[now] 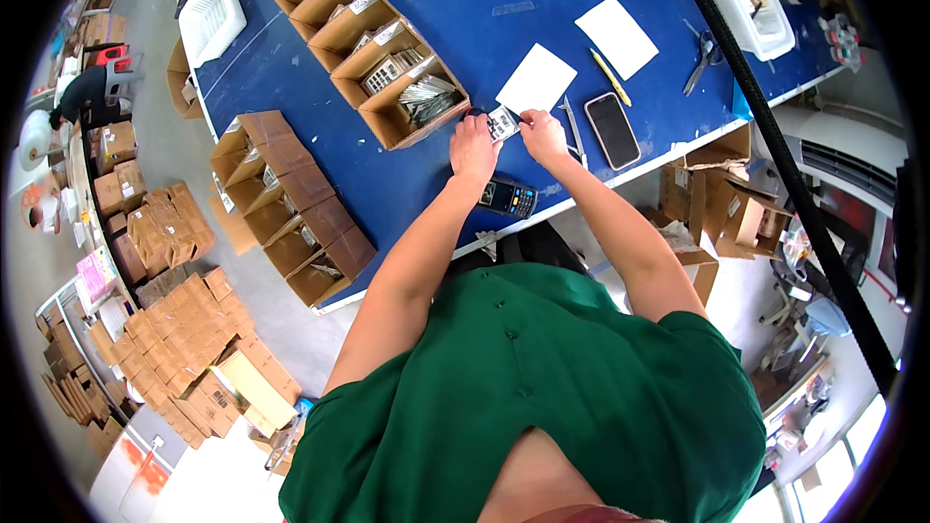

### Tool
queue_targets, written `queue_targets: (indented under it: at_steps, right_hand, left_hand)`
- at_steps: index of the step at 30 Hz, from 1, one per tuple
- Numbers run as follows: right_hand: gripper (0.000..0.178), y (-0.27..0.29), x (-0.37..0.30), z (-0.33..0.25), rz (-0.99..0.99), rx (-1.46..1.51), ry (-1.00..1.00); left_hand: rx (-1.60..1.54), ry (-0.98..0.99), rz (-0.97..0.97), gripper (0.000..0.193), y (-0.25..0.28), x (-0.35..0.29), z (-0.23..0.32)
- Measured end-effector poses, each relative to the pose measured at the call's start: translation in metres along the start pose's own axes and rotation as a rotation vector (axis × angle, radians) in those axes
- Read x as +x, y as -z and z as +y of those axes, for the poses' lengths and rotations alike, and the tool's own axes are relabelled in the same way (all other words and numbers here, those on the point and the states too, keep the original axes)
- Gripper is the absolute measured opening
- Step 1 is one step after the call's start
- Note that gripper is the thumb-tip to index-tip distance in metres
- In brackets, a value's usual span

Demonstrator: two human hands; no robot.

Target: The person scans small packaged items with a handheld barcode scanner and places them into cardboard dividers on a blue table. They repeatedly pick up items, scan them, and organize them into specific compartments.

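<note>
Over the blue table, my left hand (473, 147) is closed on the left edge of a small flat piece with a printed white face (502, 123). My right hand (544, 138) has its fingers pinched together at the piece's right edge. Just beyond it lies a white sheet of paper (538, 77). A handheld scanner (509, 197) with a keypad rests near the table edge, below my left hand. Right of my right hand are a caliper (573, 128) and a smartphone (612, 131), dark screen up.
A row of cardboard bins (392, 140) holding flat packets stands left of my hands; a second bin row (315, 189) is nearer. Rightward lie another sheet (617, 37), a yellow pen-like tool (610, 77), scissors (699, 63) and a white basket (775, 44). A black strap (775, 140) crosses the right side.
</note>
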State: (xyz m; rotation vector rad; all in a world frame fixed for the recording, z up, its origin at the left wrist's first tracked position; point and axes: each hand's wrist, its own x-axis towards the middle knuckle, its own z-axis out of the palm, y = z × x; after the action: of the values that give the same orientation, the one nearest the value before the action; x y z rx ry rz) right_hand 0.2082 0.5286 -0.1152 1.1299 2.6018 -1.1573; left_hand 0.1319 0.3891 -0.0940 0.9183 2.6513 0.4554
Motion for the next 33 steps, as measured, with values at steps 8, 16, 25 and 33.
queue_targets:
  at_steps: [8, 16, 25, 33]
  right_hand:
    - [0.023, -0.014, 0.009, -0.017, -0.186, 0.053, -0.126]
    - [0.010, 0.053, -0.002, -0.040, -0.245, 0.235, 0.528]
    - [0.010, 0.079, -0.036, -0.107, -0.533, 0.445, 0.663]
    - [0.011, 0.067, -0.047, -0.136, -0.597, 0.546, 0.819]
  left_hand:
    - [-0.078, 0.031, -0.065, 0.032, -0.025, 0.005, -0.021]
    - [-0.634, 0.276, -0.145, 0.047, 0.036, -0.023, -0.038]
    - [-1.175, 0.249, -0.486, 0.042, 0.104, -0.067, -0.026]
    - [-1.343, 0.072, -0.361, 0.056, 0.115, -0.093, -0.045]
